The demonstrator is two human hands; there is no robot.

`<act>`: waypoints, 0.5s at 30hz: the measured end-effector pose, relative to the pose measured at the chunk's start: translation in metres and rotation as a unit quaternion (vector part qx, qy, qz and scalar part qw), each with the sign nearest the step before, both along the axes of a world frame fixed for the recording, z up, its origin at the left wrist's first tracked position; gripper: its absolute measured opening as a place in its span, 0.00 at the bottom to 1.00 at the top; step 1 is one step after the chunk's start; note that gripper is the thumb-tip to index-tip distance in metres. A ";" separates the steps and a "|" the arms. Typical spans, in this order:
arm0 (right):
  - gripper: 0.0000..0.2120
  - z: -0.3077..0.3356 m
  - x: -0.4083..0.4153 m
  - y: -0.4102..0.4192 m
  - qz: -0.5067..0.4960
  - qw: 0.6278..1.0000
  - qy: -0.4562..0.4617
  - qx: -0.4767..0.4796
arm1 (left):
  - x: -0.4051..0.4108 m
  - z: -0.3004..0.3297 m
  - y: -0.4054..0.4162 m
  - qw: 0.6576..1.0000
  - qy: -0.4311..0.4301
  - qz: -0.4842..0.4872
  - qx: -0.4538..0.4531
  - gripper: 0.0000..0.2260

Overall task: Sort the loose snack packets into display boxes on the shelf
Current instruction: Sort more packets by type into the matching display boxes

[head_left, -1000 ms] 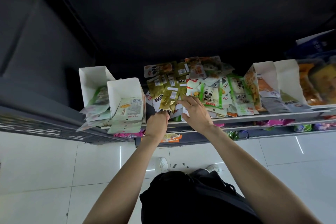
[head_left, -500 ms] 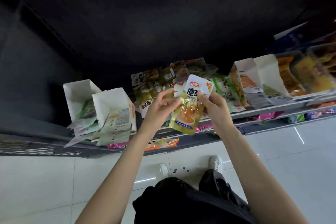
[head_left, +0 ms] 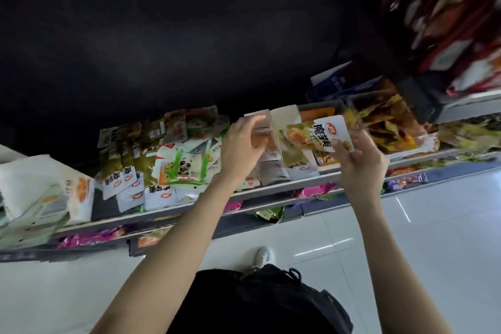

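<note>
My right hand (head_left: 362,164) pinched one snack packet (head_left: 321,134) by its white end, out over the front edge of the shelf (head_left: 273,190), with its yellow end pointing at the white display boxes (head_left: 284,119) near the shelf's right end. My left hand (head_left: 241,148) was curled at the mouth of one of those boxes, holding nothing I could make out, though blur hid the fingertips. The move, I judged, called for steadying the box wall, matching the packet to the stock inside, and sliding it in edge first so it would not crumple. The loose pile (head_left: 160,163) covered the shelf's middle, more boxes (head_left: 40,192) stood at its left end, and pale floor tiles (head_left: 439,225) lay below.
</note>
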State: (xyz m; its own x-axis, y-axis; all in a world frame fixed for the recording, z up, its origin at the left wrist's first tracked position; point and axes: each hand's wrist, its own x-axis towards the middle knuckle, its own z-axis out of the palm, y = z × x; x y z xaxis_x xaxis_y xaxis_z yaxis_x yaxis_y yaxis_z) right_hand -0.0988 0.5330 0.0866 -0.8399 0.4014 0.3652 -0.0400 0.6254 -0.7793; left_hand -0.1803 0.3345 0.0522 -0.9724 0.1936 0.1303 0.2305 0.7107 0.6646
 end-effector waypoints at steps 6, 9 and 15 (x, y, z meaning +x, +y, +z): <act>0.03 -0.045 -0.025 0.030 0.032 0.989 -0.003 0.146 | 0.012 -0.060 0.016 0.971 -0.208 0.089 0.077 0.28; 0.04 -0.067 -0.036 0.029 0.109 0.969 -0.044 0.217 | 0.019 -0.069 0.019 0.972 -0.209 0.089 0.067 0.26; 0.10 -0.086 -0.046 0.029 0.185 0.898 -0.136 0.376 | 0.021 -0.074 0.022 0.975 -0.190 0.095 0.057 0.26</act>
